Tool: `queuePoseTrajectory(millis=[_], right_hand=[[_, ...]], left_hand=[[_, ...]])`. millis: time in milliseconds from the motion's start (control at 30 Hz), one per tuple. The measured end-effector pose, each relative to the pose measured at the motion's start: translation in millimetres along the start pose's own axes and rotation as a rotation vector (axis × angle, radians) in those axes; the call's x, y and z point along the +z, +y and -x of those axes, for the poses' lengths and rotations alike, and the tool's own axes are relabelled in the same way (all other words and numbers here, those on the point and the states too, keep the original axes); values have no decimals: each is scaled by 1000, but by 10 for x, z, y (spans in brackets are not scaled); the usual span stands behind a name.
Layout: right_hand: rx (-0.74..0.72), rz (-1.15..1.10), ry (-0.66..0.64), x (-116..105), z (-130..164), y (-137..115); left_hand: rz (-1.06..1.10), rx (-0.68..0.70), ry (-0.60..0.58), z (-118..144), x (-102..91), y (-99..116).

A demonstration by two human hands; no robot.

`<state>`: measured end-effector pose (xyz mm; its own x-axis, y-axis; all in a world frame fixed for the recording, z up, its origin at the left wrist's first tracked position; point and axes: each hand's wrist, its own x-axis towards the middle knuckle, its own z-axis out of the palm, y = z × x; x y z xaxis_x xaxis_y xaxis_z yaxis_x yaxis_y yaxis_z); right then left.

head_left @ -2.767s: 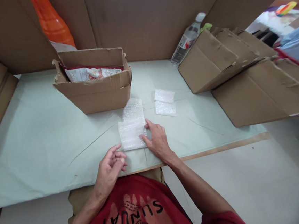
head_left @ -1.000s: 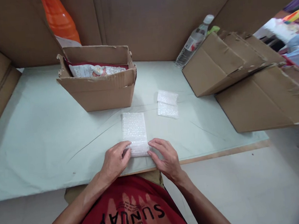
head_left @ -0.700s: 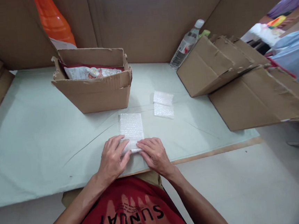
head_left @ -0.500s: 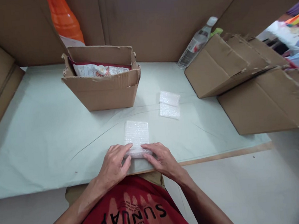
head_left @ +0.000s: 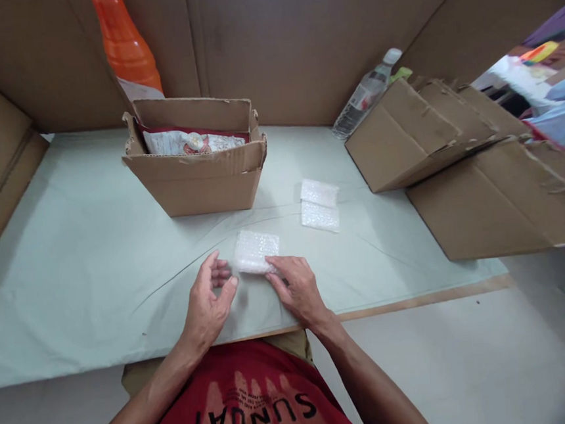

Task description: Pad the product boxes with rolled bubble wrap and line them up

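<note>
A folded piece of bubble wrap [head_left: 256,248] lies on the pale green table cover in front of me. My right hand [head_left: 296,286] pinches its near right corner between thumb and fingers. Just left of the wrap, my left hand [head_left: 211,297] is off it, fingers curved and apart with nothing in them. A second folded bubble wrap piece [head_left: 320,207] rests farther back to the right, touched by neither hand.
An open cardboard box [head_left: 201,183] holding printed packets stands behind the wrap. Two more cardboard boxes [head_left: 480,208] lean at the right, beside a clear plastic bottle [head_left: 366,96]. An orange bottle [head_left: 127,47] stands back left. Cardboard walls enclose the table [head_left: 69,257].
The wrap's near edge has been folded farther over, so the piece is shorter. My left hand has let go and moved left; my right hand still grips the corner.
</note>
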<state>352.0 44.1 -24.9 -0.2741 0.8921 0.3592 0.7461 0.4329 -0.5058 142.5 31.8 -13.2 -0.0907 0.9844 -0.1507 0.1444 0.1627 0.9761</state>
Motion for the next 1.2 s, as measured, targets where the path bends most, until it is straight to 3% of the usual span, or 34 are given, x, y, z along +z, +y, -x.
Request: queuePoseTrajectory(millis=[100, 200, 267, 400, 567, 667, 733, 800, 933, 1000, 1100, 1200], right_hand=[[119, -175, 16, 29, -25, -81], [142, -319, -81, 29, 8, -208], [106, -313, -78, 6, 36, -255], [158, -260, 21, -93, 53, -195], [227, -476, -272, -98, 14, -118], [232, -427, -324, -49, -52, -135], [183, -356, -307, -96, -150, -126], [114, -287, -260, -255, -318, -92], [4, -147, -63, -835, -902, -61], [-58, -64, 69, -1118, -1302, -123], [-179, 39, 224, -1338, -1960, -288], [-310, 122, 166, -1264, -2565, -443]], left_hand=[[403, -228, -56, 102, -3, 40], [656, -305, -93, 99, 49, 77], [722, -335, -77, 75, 84, 83], [708, -336, -88, 79, 118, 49], [528, -247, -176, 106, 131, -45], [296, -187, -199, 60, 76, -110], [135, -67, -180, -13, -36, -104], [-60, 162, -72, -139, -224, -1], [-500, 763, 264, -593, -706, 524], [-654, 977, 368, -876, -890, 820], [-792, 1130, 373, -1220, -1000, 1059], [-831, 1186, 292, -1355, -972, 1000]])
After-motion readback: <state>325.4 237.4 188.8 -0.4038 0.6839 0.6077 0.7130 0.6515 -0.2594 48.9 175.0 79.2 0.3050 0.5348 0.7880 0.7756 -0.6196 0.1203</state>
